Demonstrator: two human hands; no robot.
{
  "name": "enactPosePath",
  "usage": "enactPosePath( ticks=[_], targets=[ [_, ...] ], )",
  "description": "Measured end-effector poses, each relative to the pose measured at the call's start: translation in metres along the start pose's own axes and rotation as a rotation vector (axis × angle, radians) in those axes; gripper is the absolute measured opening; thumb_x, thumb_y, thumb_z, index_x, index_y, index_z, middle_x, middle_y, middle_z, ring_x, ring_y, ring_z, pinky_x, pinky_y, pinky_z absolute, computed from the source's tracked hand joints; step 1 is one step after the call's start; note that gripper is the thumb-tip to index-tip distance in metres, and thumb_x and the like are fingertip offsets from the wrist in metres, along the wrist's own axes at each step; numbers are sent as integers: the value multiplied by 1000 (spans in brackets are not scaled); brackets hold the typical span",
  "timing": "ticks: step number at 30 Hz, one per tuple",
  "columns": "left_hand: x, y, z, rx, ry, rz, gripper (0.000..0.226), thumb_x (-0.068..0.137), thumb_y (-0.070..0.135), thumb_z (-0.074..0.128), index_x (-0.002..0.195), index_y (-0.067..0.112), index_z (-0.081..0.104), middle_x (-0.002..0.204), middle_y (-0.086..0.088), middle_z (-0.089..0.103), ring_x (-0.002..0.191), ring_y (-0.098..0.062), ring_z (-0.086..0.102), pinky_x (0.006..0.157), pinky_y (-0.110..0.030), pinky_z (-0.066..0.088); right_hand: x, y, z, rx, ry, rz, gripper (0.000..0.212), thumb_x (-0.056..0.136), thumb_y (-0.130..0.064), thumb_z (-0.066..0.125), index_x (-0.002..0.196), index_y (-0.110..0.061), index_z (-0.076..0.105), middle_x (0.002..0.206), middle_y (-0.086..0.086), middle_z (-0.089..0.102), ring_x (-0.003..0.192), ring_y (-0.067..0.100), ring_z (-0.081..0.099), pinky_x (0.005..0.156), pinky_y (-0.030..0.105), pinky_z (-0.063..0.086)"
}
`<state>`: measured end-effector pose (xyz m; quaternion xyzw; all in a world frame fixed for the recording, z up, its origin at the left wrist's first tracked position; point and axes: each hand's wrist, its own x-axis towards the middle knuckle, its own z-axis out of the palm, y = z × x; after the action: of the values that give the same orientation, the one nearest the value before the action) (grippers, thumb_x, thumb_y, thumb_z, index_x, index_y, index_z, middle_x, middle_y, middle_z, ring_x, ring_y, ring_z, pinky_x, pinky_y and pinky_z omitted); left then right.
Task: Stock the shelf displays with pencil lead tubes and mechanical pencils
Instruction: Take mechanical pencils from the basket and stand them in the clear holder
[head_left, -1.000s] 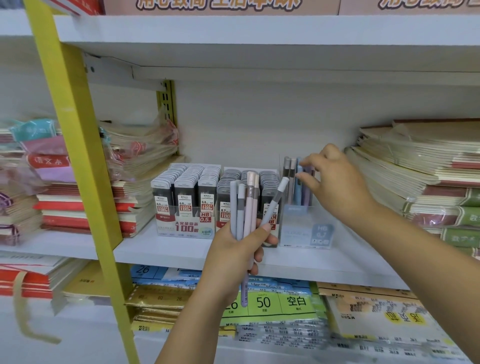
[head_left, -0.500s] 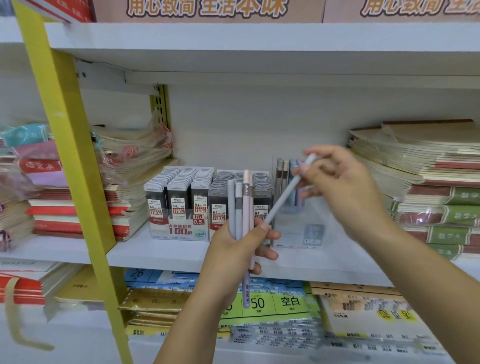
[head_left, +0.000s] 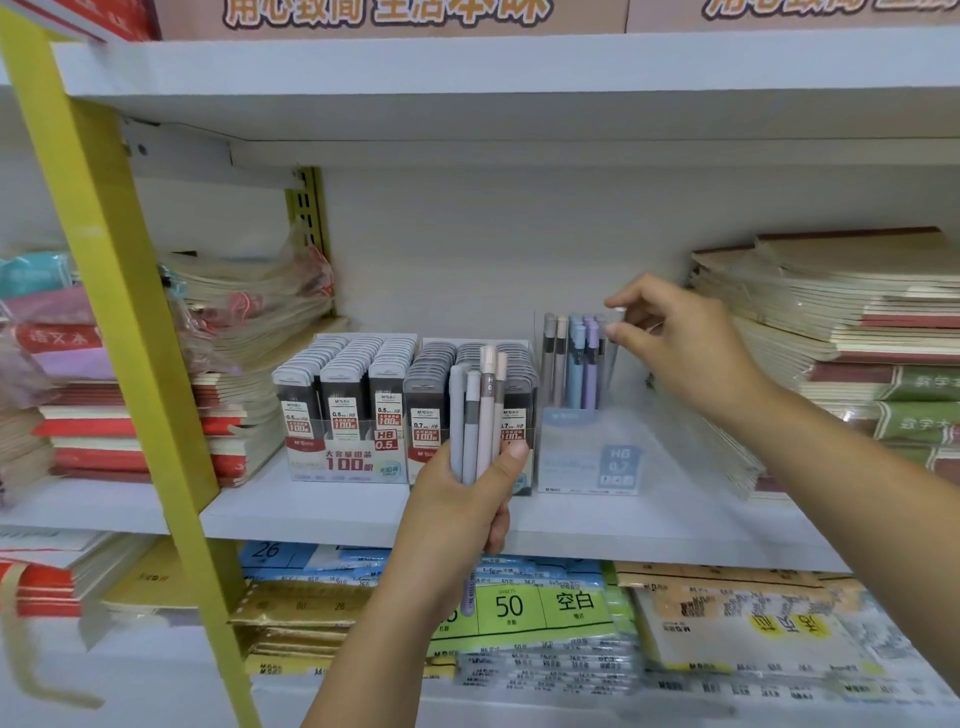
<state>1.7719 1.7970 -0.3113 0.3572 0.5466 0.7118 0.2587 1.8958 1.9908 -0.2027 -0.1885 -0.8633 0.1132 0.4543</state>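
My left hand (head_left: 457, 509) grips a bundle of several pastel mechanical pencils (head_left: 480, 415) upright in front of the lead tube trays (head_left: 358, 395). These trays hold rows of dark 0.5 and 0.7 lead tubes on the white shelf (head_left: 311, 509). To their right stands a clear display box (head_left: 592, 457) with several grey, blue and purple pencils (head_left: 574, 358) upright at its back. My right hand (head_left: 685, 353) is over the box's right side. Its thumb and forefinger pinch the top of a pale grey pencil (head_left: 613, 364) that stands in the box.
Stacks of wrapped notebooks (head_left: 857, 322) crowd the shelf just right of the box, and more stacks (head_left: 156, 415) lie at the left. A yellow upright (head_left: 119, 322) crosses the left foreground. Paper packs (head_left: 545, 608) fill the lower shelf. Another shelf board (head_left: 467, 78) hangs overhead.
My right hand drew one pale pencil out of the bundle in my left hand, carried it right and stood it in the clear box. The left hand stayed put.
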Motion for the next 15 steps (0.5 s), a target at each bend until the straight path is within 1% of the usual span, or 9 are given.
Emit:
enactPosePath(
  ticks=[2, 4, 5, 6, 8, 10, 11, 13, 15],
  targets=[
    [1, -1, -1, -19, 2, -9, 21, 83, 50, 76, 76, 35, 62, 55, 7, 49, 42, -10, 41, 39, -21, 36, -1, 2, 3, 9, -16, 16, 17, 86, -17, 72, 102, -17, 65, 78, -8, 64, 73, 5, 59, 67, 12, 42],
    [1, -1, -2, -44, 4, -17, 32, 80, 50, 77, 89, 24, 60, 55, 6, 48, 42, -10, 40, 39, -21, 36, -2, 4, 5, 2, -20, 23, 20, 86, -19, 72, 102, -19, 62, 75, -9, 64, 73, 2, 58, 67, 16, 43],
    [1, -1, -2, -48, 5, -15, 39, 76, 52, 77, 92, 21, 60, 55, 6, 48, 42, -10, 40, 39, -21, 36, -1, 4, 5, -11, -16, 20, 23, 86, -20, 72, 104, -22, 59, 74, -8, 64, 72, 2, 59, 66, 18, 44],
    [0, 0, -1, -48, 6, -13, 44, 71, 54, 77, 92, 20, 59, 55, 6, 48, 42, -10, 40, 39, -21, 35, -1, 5, 6, -29, -10, 14, 26, 86, -22, 72, 105, -24, 55, 73, -6, 65, 71, 3, 59, 65, 20, 45],
    [0, 1, -1, -59, 3, -10, 46, 67, 55, 77, 91, 20, 60, 56, 6, 48, 42, -10, 39, 39, -20, 35, 0, 6, 9, -79, 4, -6, 26, 86, -24, 72, 99, -28, 49, 72, -5, 65, 69, 10, 60, 61, 27, 46],
    [-1, 2, -1, -62, 3, -20, 38, 75, 49, 77, 92, 20, 60, 56, 6, 48, 41, -10, 39, 38, -19, 34, 0, 9, 13, -138, 18, -27, 24, 85, -25, 72, 91, -27, 49, 76, -4, 64, 73, 16, 56, 61, 30, 42],
    [-1, 3, -1, -63, 0, -29, 31, 81, 44, 75, 93, 20, 60, 56, 6, 48, 41, -10, 39, 37, -19, 34, 0, 11, 15, -175, 21, -35, 21, 85, -24, 72, 89, -23, 52, 80, -4, 62, 78, 16, 51, 62, 31, 36],
    [-2, 5, -2, -81, -15, -45, 20, 89, 36, 72, 94, 20, 61, 57, 5, 49, 41, -10, 38, 37, -19, 33, -1, 17, 19, -240, 15, -29, 13, 86, -24, 70, 92, -18, 59, 88, -3, 57, 89, 15, 40, 66, 30, 25],
    [-3, 7, -3, -90, -36, -54, 15, 92, 31, 69, 94, 19, 61, 59, 4, 49, 42, -10, 37, 38, -20, 32, 0, 20, 20, -253, -20, 22, 9, 90, -22, 65, 98, -18, 63, 93, -2, 53, 95, 19, 41, 70, 27, 24]
  ],
)
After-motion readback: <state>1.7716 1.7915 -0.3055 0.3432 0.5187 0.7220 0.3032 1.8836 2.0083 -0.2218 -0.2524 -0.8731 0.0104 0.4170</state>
